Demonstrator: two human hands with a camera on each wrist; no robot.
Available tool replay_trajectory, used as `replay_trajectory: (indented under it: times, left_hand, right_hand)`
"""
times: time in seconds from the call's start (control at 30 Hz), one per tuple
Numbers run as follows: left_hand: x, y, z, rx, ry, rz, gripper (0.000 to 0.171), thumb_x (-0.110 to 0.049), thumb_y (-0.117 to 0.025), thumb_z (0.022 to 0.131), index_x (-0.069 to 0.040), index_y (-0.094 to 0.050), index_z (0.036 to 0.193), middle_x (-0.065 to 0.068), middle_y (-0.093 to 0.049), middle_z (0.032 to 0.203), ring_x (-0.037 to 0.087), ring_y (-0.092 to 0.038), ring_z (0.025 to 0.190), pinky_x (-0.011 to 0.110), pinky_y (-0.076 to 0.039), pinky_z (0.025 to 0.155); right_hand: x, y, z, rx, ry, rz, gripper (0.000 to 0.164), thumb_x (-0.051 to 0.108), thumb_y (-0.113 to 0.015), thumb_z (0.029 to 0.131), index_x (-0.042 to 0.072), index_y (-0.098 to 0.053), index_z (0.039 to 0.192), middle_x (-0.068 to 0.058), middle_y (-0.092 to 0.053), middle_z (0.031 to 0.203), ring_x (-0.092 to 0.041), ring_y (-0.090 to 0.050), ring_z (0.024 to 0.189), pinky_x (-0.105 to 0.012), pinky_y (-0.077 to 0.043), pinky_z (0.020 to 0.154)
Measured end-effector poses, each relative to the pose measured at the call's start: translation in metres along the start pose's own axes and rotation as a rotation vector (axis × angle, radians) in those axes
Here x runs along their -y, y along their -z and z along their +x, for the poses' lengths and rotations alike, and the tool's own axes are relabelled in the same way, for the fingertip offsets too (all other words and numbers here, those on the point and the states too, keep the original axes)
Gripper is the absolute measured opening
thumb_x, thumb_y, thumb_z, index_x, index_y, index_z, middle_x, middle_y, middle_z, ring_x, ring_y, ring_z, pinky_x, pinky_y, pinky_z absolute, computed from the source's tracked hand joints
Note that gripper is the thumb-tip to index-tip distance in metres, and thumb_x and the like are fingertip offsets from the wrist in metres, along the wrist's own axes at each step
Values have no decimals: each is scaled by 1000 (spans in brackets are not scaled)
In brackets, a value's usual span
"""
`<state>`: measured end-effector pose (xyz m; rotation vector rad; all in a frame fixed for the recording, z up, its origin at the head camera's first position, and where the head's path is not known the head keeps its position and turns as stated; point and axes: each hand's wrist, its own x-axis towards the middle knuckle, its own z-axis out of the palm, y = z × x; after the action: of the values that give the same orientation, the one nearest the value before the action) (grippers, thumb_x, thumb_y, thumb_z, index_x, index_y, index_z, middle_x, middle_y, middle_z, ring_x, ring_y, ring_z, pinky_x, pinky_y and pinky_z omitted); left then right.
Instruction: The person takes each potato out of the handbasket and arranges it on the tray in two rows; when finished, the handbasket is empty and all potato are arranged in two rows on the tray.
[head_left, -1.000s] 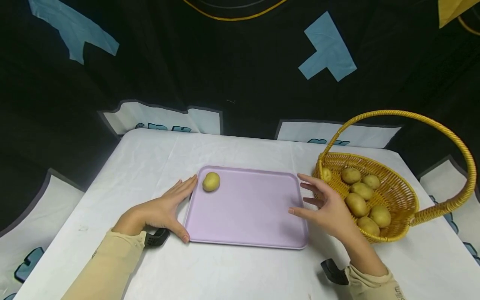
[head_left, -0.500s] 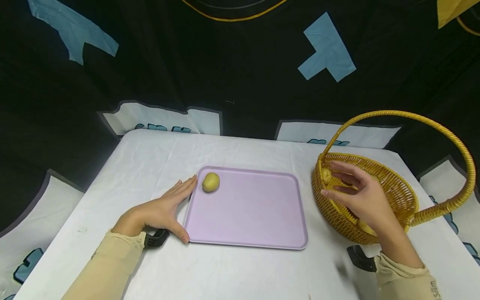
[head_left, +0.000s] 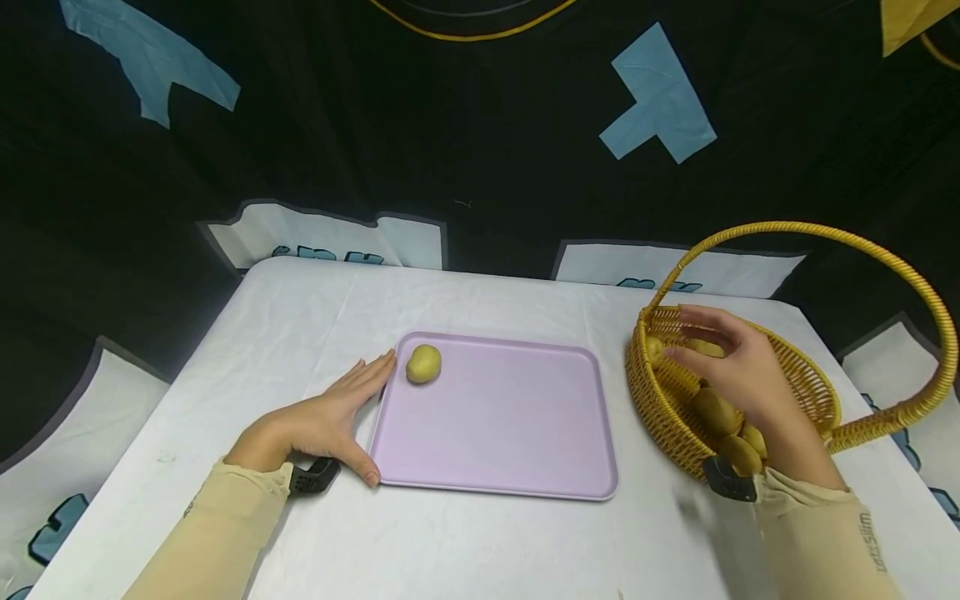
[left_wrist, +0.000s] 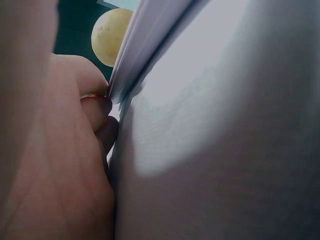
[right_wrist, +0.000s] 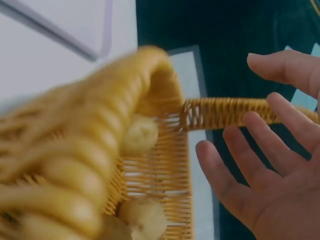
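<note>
My left hand [head_left: 318, 425] rests at the left edge of a lilac tray [head_left: 510, 425], its fingertips at the rim and the thumb by the near corner. One potato [head_left: 423, 364] lies on the tray at the far left; the left wrist view shows this potato [left_wrist: 109, 37] past the fingers. My right hand [head_left: 738, 362] is over a yellow wicker basket [head_left: 667, 429] and holds nothing. In the right wrist view its fingers [right_wrist: 252, 150] are spread and apart from the potatoes [right_wrist: 142, 218]. Several potatoes [head_left: 712, 410] lie in the basket, some hidden behind the hand.
The basket's tall arched handle [head_left: 825, 229] rises over its right side. A white cloth [head_left: 450, 550] covers the table. Behind hangs a black curtain [head_left: 480, 150] with blue patches.
My right hand has moved right from beside the tray to the basket, then a little farther back over it. My left hand, the tray and its potato have stayed put.
</note>
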<state>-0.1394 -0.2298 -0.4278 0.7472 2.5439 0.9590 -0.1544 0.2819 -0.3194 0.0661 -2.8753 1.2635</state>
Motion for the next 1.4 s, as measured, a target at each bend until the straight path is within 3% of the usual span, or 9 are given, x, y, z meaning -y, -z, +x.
replay_trajectory:
  times: [0.17, 0.4, 0.57, 0.67, 0.77, 1.07, 1.4]
  left_hand:
    - [0, 0, 0, 3, 2, 2, 159, -62, -95, 45, -8, -2, 162, 11, 4, 168, 44, 10, 149, 66, -2, 116]
    - [0, 0, 0, -1, -6, 6, 157, -62, -95, 48, -7, -3, 162, 12, 4, 168, 46, 10, 149, 67, -2, 115]
    - [0, 0, 1, 3, -11, 11, 157, -62, -94, 48, -6, -3, 162, 12, 4, 168, 46, 10, 149, 67, -2, 116]
    - [0, 0, 1, 2, -12, 11, 157, -62, -95, 48, -6, -3, 162, 12, 4, 168, 46, 10, 149, 67, -2, 116]
    - [1, 0, 1, -1, -13, 10, 157, -62, -95, 47, -6, -3, 162, 12, 4, 168, 46, 10, 149, 67, -2, 116]
    - [1, 0, -2, -2, 6, 10, 158, -62, -95, 45, -8, -3, 162, 10, 4, 169, 44, 9, 150, 65, -3, 117]
    - [1, 1, -3, -2, 4, 2, 157, -61, -95, 47, -9, -2, 162, 11, 4, 169, 45, 9, 149, 67, -4, 116]
  right_hand:
    - [-7, 4, 16, 67, -30, -28, 70, 38, -73, 93, 13, -45, 152, -13, -49, 149, -36, -47, 134, -33, -48, 95]
    - [-11, 2, 32, 222, -110, -30, 71, 32, -74, 94, 4, -42, 151, -22, -44, 149, -39, -46, 132, -25, -51, 88]
    - [-13, 3, 39, 241, -165, -52, 69, 31, -72, 95, 6, -41, 152, -23, -43, 150, -39, -46, 129, -38, -53, 91]
    - [-13, 5, 44, 264, -173, -71, 70, 30, -71, 95, 6, -40, 152, -23, -42, 150, -41, -45, 130, -50, -49, 99]
    - [-15, 5, 49, 294, -177, -90, 71, 31, -72, 93, 6, -41, 152, -24, -43, 149, -41, -44, 130, -54, -46, 103]
    - [-22, -2, 63, 362, -170, -85, 65, 25, -79, 88, 2, -52, 143, -25, -48, 143, -31, -57, 110, -42, -55, 89]
    - [-36, -7, 67, 407, -143, 17, 65, 12, -78, 88, -3, -48, 144, -29, -45, 142, -25, -60, 101, -38, -58, 86]
